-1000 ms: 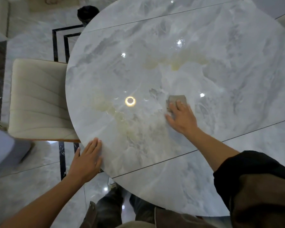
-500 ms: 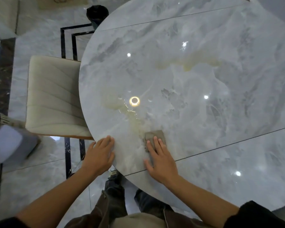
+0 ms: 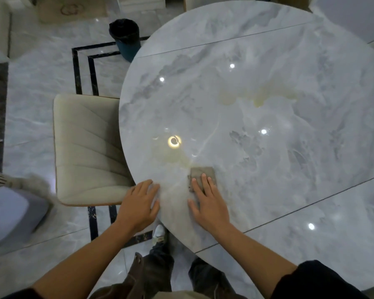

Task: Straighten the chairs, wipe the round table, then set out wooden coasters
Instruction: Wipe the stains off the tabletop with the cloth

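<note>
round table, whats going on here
A person is wiping the round table. Their right hand presses flat on a small grey-brown cloth near the table's near-left edge, while the left hand rests flat on the rim beside it. A cream chair sits tucked against the table's left side, and a dark bin stands on the floor beyond. No coasters show on the table yet.

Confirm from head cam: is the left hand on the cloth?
No, the right hand presses the cloth with straight fingers, while the left hand rests flat on the edge of the round table.
</note>
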